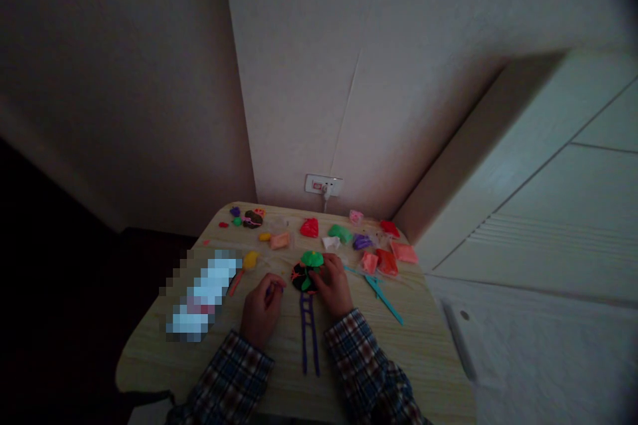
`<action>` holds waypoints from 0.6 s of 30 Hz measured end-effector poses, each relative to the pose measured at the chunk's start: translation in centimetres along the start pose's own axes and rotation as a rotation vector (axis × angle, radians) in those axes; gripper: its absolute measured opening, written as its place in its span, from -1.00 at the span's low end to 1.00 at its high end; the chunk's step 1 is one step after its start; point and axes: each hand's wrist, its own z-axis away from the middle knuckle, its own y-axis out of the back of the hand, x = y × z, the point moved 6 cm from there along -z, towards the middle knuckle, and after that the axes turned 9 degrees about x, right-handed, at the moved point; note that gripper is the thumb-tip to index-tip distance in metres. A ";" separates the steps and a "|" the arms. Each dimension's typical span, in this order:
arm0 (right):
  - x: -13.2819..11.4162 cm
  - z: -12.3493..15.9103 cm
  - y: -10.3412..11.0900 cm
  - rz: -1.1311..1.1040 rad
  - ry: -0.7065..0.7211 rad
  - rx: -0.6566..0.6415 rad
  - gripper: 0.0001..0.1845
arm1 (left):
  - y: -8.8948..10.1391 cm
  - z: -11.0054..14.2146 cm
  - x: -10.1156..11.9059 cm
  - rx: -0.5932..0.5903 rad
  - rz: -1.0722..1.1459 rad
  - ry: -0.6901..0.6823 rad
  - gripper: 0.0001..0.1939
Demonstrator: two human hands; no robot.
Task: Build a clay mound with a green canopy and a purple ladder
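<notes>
Left hand [260,312]: pinches one small purple bit [274,289] between thumb and fingers, just left of the disc.
Right hand [337,287]: curls at the disc's right edge, thumb touching; cannot tell whether pinching anything.
Black disc [298,281]: one, flat on the tabletop [279,375] between both hands, with orange lines and a green stem [306,278].
Green dome [312,259]: one, at the disc's far edge, with one yellow dot on top.
Purple ladder [304,337]: one, with two rails, running from the disc's near edge toward the sleeves [234,372]; rungs too small to count.
Long teal stick [387,303]: one, right of the right hand.
Red packets [310,228]: two, well apart.
Coral packets [404,252]: two, either side of one orange-red packet [387,262].
Single packets: one green [341,233], one purple [363,242], one pink [355,216], one peach [280,240].
Yellow pieces [250,260]: two, near the peach packet.
Dark brown disc [252,220]: one, far left corner, near one green lump [236,221].
Blurred patch [204,295]: one, left; contents hidden.
Wall outlet [315,185]: one, with one plug.
</notes>
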 end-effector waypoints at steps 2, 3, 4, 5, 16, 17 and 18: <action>-0.2 -0.2 0.1 -0.006 -0.015 0.019 -0.79 | 0.1 0.0 0.0 0.002 0.025 0.013 -0.80; -0.2 -0.3 0.2 -0.008 -0.021 0.033 -0.79 | 0.2 -0.1 0.1 0.005 0.033 0.018 -0.80; -0.2 -0.5 0.2 -0.006 -0.027 0.045 -0.79 | 0.2 -0.1 0.1 0.012 0.040 0.020 -0.80; -0.1 -0.8 0.2 -0.002 -0.029 0.054 -0.79 | 0.3 -0.2 0.2 0.022 0.048 0.023 -0.81; 1.2 -4.0 -1.1 0.038 -0.022 0.076 -0.90 | 3.3 -2.9 3.2 0.461 0.305 0.143 -0.88; 1.2 -4.0 -1.1 0.038 -0.022 0.066 -0.89 | 3.5 -3.4 3.8 0.470 0.305 0.123 -0.88; 1.3 -4.0 -1.1 0.040 -0.017 0.052 -0.88 | 3.5 -4.2 4.5 0.442 0.275 0.086 -0.88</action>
